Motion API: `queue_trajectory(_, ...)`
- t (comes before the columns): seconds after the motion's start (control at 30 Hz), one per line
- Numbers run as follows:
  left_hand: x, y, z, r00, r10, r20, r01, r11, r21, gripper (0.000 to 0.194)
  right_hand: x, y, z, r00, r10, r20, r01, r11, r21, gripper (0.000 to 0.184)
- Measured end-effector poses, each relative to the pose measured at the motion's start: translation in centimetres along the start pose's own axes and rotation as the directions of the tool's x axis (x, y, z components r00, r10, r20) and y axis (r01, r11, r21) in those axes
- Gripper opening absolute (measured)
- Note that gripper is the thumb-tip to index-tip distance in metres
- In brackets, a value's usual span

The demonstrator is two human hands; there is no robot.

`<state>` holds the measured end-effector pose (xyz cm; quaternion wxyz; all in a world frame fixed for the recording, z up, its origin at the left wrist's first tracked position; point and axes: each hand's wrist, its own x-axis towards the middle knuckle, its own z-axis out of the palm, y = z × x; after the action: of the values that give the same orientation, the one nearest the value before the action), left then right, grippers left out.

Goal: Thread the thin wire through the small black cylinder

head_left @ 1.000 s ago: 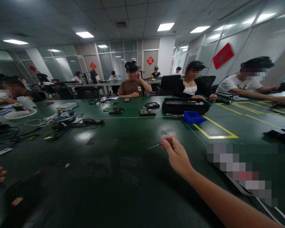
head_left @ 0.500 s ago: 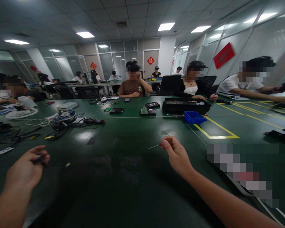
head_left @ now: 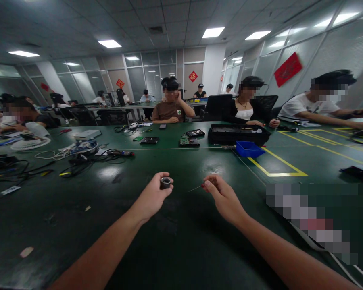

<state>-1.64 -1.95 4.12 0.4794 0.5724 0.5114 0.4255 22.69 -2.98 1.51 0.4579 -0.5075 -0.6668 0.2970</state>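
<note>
My left hand is closed around a small dark cylindrical part, held upright with its round top showing above my fingers. My right hand pinches a thin screwdriver with a red handle. Its metal tip points left toward the cylindrical part, a short gap apart. Both hands hover over the dark green table, near its middle.
A blue bin and a long black tray lie ahead right, beside yellow floor-tape lines. Cables and tools clutter the left. Circuit boards lie further back. Several people sit around the table's far side.
My left hand has swung in from the far left to the middle, bringing the small cylindrical part close to the screwdriver tip. My right hand has barely moved.
</note>
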Motion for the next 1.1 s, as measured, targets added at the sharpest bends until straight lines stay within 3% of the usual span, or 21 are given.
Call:
queue_trajectory(0.13,1.6,-0.9,2.2,0.981,0.107,0.164,-0.121,0.990,0.077,0.039,0.1,-0.2,-0.2,0.999,0.033,0.017,-0.032,0.999,-0.032,0.026)
queue_trajectory(0.33,2.3,-3.2,2.1,0.955,0.258,0.147,-0.294,0.896,0.334,0.042,0.0,-0.6,-0.5,1.000,0.010,-0.023,-0.011,0.999,-0.053,0.029)
queue_trajectory(0.57,1.9,-3.8,1.4,0.949,0.259,0.182,-0.312,0.859,0.405,0.036,-0.5,-0.2,-0.4,0.998,-0.030,-0.055,0.038,0.988,0.151,0.026)
queue_trajectory(0.97,1.7,-4.0,1.7,0.919,0.316,0.235,-0.388,0.826,0.408,0.038,-0.6,-0.4,0.3,0.998,-0.054,-0.018,0.055,0.996,0.073,0.023)
queue_trajectory(1.1,1.7,-3.8,1.6,0.923,0.306,0.232,-0.380,0.816,0.435,0.039,-0.6,-0.9,0.0,0.999,-0.051,-0.017,0.050,0.998,-0.043,0.024)
